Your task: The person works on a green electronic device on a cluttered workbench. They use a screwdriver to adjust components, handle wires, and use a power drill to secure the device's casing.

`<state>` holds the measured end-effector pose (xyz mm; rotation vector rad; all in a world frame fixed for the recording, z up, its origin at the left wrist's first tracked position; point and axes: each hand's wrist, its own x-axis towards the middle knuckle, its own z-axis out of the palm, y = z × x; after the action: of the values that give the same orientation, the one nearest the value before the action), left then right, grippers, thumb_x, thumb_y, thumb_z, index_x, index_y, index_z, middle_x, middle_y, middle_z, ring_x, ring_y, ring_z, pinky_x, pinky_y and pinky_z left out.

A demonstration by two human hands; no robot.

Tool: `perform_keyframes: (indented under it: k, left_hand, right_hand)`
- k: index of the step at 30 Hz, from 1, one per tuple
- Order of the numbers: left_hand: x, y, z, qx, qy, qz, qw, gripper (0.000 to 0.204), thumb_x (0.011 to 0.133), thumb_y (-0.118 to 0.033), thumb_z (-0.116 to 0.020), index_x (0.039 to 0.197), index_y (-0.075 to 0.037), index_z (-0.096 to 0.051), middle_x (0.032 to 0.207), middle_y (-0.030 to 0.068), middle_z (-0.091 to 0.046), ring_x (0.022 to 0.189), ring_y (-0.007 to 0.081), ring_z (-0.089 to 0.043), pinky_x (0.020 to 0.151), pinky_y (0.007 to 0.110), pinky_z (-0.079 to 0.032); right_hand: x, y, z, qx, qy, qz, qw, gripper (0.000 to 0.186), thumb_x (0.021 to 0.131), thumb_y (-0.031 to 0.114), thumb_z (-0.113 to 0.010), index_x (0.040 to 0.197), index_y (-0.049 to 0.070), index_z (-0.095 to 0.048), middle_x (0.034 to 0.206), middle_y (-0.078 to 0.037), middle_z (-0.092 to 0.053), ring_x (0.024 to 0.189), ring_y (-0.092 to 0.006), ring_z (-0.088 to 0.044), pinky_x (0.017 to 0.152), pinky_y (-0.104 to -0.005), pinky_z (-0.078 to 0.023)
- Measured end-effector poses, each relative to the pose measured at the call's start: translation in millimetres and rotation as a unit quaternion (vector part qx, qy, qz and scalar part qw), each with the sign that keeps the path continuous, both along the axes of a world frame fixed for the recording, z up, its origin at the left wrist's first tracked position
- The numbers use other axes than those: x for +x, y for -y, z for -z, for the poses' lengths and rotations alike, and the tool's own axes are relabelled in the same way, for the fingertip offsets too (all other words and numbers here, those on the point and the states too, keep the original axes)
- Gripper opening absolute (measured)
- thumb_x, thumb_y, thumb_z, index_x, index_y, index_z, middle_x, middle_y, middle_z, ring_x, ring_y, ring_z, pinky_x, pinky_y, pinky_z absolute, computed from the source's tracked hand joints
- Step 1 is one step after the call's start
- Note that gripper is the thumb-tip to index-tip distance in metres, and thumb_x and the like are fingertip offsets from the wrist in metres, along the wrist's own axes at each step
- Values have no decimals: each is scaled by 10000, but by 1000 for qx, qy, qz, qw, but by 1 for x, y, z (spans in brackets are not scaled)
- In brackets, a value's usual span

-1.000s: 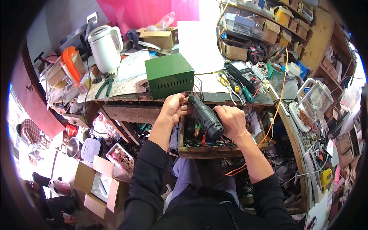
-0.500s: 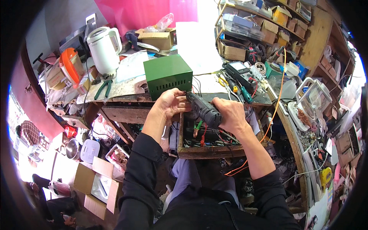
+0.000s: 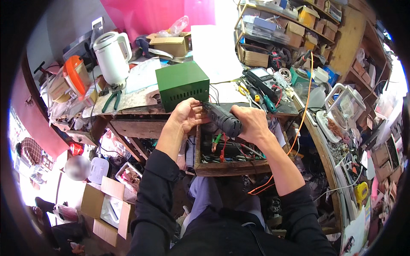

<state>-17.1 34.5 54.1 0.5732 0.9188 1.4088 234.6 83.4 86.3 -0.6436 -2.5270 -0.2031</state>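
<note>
A green metal box (image 3: 181, 83) with a row of vent slots in its front stands at the bench's near edge. My right hand (image 3: 253, 124) is wrapped around a black cordless drill (image 3: 224, 120), whose nose points toward the box's lower right front corner. Close under that corner, my left hand (image 3: 188, 114) has its fingers curled at the drill's front end; what they pinch is hidden. The drill's tip is also hidden by these fingers. Below both hands, a wooden drawer (image 3: 232, 169) is pulled out, holding cables and red and green clips (image 3: 216, 143).
Green-handled pliers (image 3: 112, 101) and a white jug-shaped appliance (image 3: 112, 57) are on the left of the bench. A multimeter (image 3: 259, 78) and a teal-handled screwdriver (image 3: 269, 103) lie right of the box. An orange cable (image 3: 306, 111) hangs down the right side. An opened carton (image 3: 92, 200) sits lower left.
The whole view has shifted slightly, so things appear a little further left. Both hands and the drill stay in nearly the same place against the green box.
</note>
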Motion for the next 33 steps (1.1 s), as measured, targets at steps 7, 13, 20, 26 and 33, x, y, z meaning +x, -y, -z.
perform_keyframes:
  k: [7, 13, 20, 26, 33]
  left_hand:
    - [5, -2, 11, -1, -44, -47, 998, 356, 1029, -243, -437, 1236, -9, -608, 1146, 151, -707, 961, 271, -711, 877, 442, -604]
    - [7, 23, 1, -6, -397, -185, 899, 323, 992, -152, -568, 1238, 37, -659, 1033, 146, -743, 689, 215, -705, 654, 341, -590]
    - [-32, 14, -66, 149, -799, -294, 503, 571, 873, -397, -712, 1305, -29, -651, 1355, 192, -629, 1230, 334, -586, 1048, 427, -464]
    - [-94, -30, -88, -48, -804, -56, 590, 1130, 750, -882, -561, 1541, -83, -449, 1592, 207, -425, 1511, 362, -333, 1204, 653, -200]
    - [-118, -66, -104, -69, -792, 7, 606, 1082, 796, -883, -513, 1499, -61, -509, 1524, 228, -508, 1406, 389, -488, 1160, 543, -367]
  right_hand:
    - [3, -1, 8, -11, -21, -4, 1000, 396, 742, 331, -802, 932, 74, -568, 796, -128, -678, 781, -352, -706, 656, -465, -540]
    - [4, -2, 23, 10, -28, -14, 999, 374, 788, 345, -770, 942, 77, -558, 811, -128, -676, 767, -349, -702, 652, -457, -540]
    - [7, 1, 42, 36, -42, -20, 998, 341, 746, 252, -762, 984, 87, -582, 805, -118, -658, 733, -353, -664, 644, -446, -508]
    - [5, 6, 41, 50, -31, -14, 998, 354, 717, 159, -765, 1006, 87, -574, 805, -104, -652, 760, -326, -663, 659, -431, -500]
    - [4, 4, 35, 56, -16, -24, 998, 331, 719, 141, -756, 993, 86, -578, 774, -102, -647, 747, -314, -667, 658, -420, -497]
